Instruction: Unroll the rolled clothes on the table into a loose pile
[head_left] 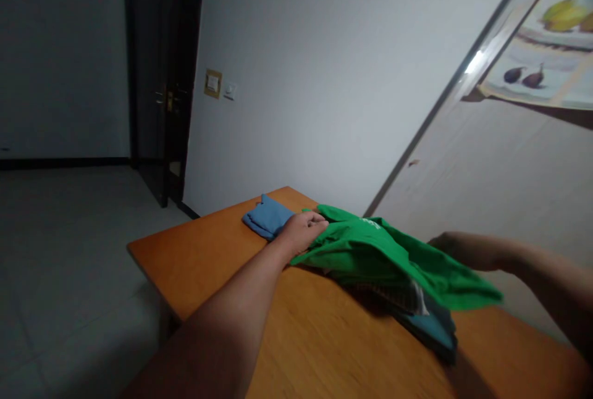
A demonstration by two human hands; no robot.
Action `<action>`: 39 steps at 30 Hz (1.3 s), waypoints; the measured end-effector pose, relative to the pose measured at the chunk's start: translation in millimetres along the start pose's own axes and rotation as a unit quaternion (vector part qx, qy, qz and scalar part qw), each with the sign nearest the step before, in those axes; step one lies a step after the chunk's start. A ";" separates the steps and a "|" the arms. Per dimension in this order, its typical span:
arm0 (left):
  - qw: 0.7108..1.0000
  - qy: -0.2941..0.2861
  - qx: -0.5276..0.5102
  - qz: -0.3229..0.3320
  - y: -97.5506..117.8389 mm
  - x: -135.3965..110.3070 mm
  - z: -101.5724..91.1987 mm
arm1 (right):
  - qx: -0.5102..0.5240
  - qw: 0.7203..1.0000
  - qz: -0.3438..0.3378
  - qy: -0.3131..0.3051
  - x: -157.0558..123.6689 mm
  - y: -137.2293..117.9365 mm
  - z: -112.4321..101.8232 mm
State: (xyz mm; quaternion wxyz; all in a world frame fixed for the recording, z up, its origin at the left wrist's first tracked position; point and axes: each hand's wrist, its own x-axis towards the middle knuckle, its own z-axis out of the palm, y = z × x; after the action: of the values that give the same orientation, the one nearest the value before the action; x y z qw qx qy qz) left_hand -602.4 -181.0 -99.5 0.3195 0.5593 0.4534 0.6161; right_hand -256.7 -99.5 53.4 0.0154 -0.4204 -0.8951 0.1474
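On table (pixel 217 263): left hand (pixel 303 229) grip pinches green shirt (pixel 370 251) edge; right hand (pixel 451 244) grip unclear.

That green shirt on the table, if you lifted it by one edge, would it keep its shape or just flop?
The green shirt would probably flop: it already sags and creases over the clothes pile beneath. It looks light, thin fabric, draping off the pile's edge. Held by the left hand, it likely slides easily on the smooth wooden table.

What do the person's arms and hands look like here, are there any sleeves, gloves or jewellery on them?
Both forearms are bare: no sleeves reach into view, and no gloves, watch or bracelet show. The left hand shows no ring; the right hand is partly hidden behind the green shirt, so its fingers cannot be checked.
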 end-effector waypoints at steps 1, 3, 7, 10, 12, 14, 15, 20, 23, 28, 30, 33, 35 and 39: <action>0.999 -0.020 0.023 0.015 1.5 -1.8 0.2 | 0.023 0.999 0.030 -0.012 0.4 -4.1 -7.1; 0.996 -0.036 0.070 0.039 2.7 -4.1 0.4 | 0.053 0.996 0.065 0.031 6.1 -17.3 -18.3; 0.992 0.009 0.113 0.048 -3.9 -1.7 -1.4 | 0.054 0.990 0.033 0.122 23.6 -57.1 -14.7; 0.989 0.065 0.129 0.036 -12.1 3.7 -5.3 | 0.004 0.996 -0.041 0.078 30.3 -92.2 5.6; 0.986 0.097 0.136 0.025 -16.3 6.7 -8.1 | -0.048 0.995 -0.075 0.044 29.9 -113.9 19.0; 0.983 0.116 0.139 0.015 -19.0 8.5 -10.2 | -0.107 0.990 -0.088 0.008 27.2 -130.3 29.0; 0.982 0.122 0.140 0.012 -19.8 9.0 -10.8 | -0.142 0.986 -0.090 -0.010 25.8 -135.8 32.6; 0.980 0.128 0.152 0.008 -18.8 9.3 -11.1 | -0.270 0.956 -0.098 -0.051 26.6 -137.6 38.9; 0.977 0.142 0.158 0.000 -16.1 9.3 -11.4 | -0.260 0.959 -0.101 -0.049 27.1 -133.7 36.1; 0.977 0.157 0.143 0.005 -13.9 9.5 -12.6 | -0.229 0.967 -0.087 -0.071 12.3 -140.6 35.0; 0.978 0.155 0.142 0.008 -13.9 9.4 -12.6 | -0.267 0.957 -0.086 -0.080 6.2 -141.1 39.4; 0.977 0.155 0.147 0.004 -14.0 8.9 -12.4 | -0.323 0.938 -0.097 -0.076 2.4 -135.1 47.4; 0.977 0.154 0.150 -0.002 -13.9 8.8 -12.3 | -0.335 0.933 -0.116 -0.067 1.4 -131.2 51.0; 0.977 0.145 0.156 -0.004 -14.6 9.3 -12.1 | -0.350 0.927 -0.127 -0.046 -6.0 -137.5 55.9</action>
State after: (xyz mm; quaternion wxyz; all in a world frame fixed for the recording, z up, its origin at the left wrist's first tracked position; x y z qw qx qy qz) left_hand -617.5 -169.4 -108.7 0.1616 0.5050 0.5873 0.6115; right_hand -364.1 -201.0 38.6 -0.1555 -0.2750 -0.9353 -0.1591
